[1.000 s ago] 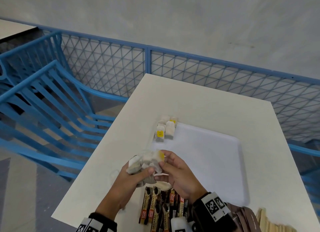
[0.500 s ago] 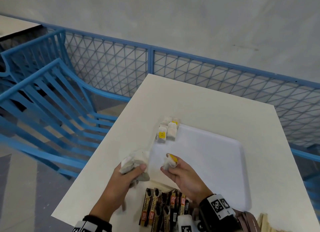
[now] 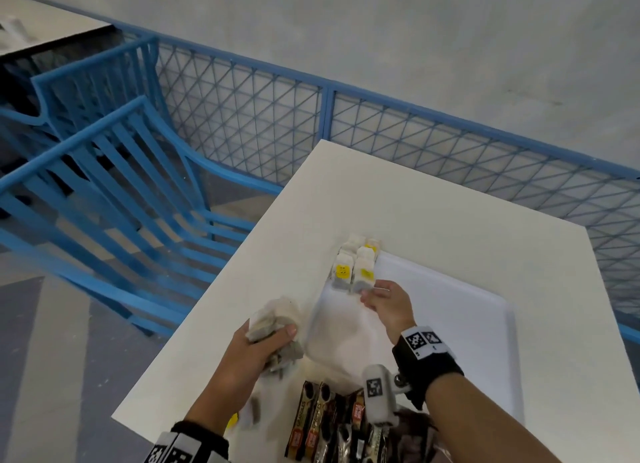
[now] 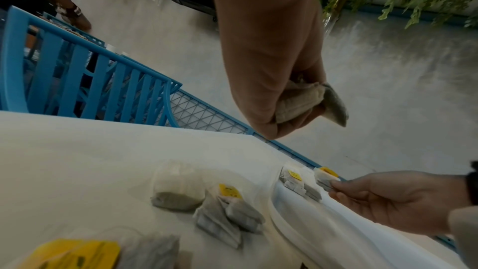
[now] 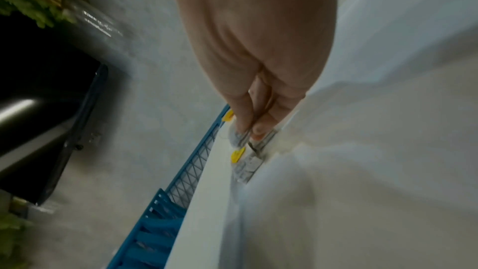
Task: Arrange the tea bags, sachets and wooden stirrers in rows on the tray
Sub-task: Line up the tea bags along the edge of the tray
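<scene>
A white tray (image 3: 450, 327) lies on the white table. Two short rows of yellow-tagged tea bags (image 3: 343, 268) sit at the tray's far left corner. My right hand (image 3: 367, 294) reaches there and pinches one tea bag (image 3: 362, 277) at the near end of the right row; the right wrist view shows the fingertips (image 5: 258, 130) on this bag (image 5: 239, 139). My left hand (image 3: 272, 338) hovers left of the tray and grips a bunch of tea bags (image 3: 273, 319). Dark sachets (image 3: 311, 424) lie heaped at the near edge. Loose tea bags (image 4: 222, 212) lie on the table under my left hand.
Blue slatted chairs (image 3: 104, 192) stand close to the table's left edge. A blue mesh fence (image 3: 415, 133) runs behind the table. The tray's rim (image 4: 305, 224) rises beside the loose bags. A person's hand (image 4: 75, 13) shows far off in the left wrist view.
My right hand pulled one tea bag out of the bunch and carried it forward to the rows at the tray's far left corner. The left hand kept the bunch and stayed beside the tray.
</scene>
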The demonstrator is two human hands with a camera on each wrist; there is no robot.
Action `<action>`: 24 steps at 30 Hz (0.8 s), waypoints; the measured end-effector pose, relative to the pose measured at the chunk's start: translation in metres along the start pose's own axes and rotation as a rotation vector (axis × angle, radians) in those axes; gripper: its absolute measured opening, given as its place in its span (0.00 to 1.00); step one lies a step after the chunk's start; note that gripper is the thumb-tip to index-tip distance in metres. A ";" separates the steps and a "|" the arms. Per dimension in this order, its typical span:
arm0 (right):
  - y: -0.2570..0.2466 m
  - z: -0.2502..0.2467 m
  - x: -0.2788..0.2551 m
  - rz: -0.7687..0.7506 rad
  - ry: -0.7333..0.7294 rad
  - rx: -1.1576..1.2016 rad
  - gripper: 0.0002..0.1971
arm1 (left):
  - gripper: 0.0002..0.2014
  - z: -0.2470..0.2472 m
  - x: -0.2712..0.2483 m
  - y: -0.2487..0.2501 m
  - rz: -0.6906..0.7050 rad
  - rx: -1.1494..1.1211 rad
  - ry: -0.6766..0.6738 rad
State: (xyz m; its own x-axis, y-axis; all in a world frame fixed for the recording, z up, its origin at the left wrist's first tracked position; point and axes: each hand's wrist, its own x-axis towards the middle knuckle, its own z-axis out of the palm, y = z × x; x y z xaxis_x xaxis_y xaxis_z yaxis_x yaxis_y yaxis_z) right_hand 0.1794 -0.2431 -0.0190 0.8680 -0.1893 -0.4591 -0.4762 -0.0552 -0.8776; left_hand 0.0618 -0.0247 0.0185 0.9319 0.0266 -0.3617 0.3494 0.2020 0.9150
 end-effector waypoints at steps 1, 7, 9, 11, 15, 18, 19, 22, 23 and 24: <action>0.003 0.001 0.004 -0.022 0.019 -0.081 0.11 | 0.16 -0.001 0.001 -0.002 -0.005 0.001 0.010; 0.010 0.010 0.017 -0.077 0.104 -0.293 0.10 | 0.10 0.000 0.003 -0.001 -0.004 0.038 0.007; 0.010 0.011 0.017 -0.091 0.152 -0.311 0.14 | 0.10 0.001 0.004 -0.001 -0.008 0.017 0.019; 0.009 0.012 0.015 -0.105 0.168 -0.321 0.17 | 0.16 0.000 0.006 -0.003 -0.011 0.022 0.026; 0.011 0.015 0.019 -0.109 0.171 -0.339 0.21 | 0.18 -0.002 0.007 -0.005 -0.025 0.013 0.046; 0.012 0.016 0.021 -0.109 0.175 -0.346 0.23 | 0.14 0.000 0.006 -0.005 -0.023 0.007 0.046; 0.012 0.016 0.020 -0.109 0.172 -0.349 0.23 | 0.15 0.000 0.006 -0.006 -0.024 0.006 0.051; 0.010 0.015 0.017 -0.124 0.170 -0.334 0.24 | 0.18 0.000 0.006 -0.006 -0.025 0.020 0.061; 0.009 0.016 0.014 -0.138 0.178 -0.320 0.24 | 0.19 0.000 0.007 -0.006 -0.026 0.023 0.062; 0.008 0.016 0.011 -0.164 0.184 -0.312 0.23 | 0.20 0.000 0.007 -0.006 -0.032 0.028 0.068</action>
State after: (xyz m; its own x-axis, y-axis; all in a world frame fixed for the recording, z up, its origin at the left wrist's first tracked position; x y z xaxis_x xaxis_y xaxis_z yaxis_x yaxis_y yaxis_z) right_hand 0.1871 -0.2297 -0.0329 0.9098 -0.3240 -0.2595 -0.3782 -0.3894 -0.8398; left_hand 0.0662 -0.0259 0.0108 0.9118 0.0873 -0.4013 0.3824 0.1761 0.9071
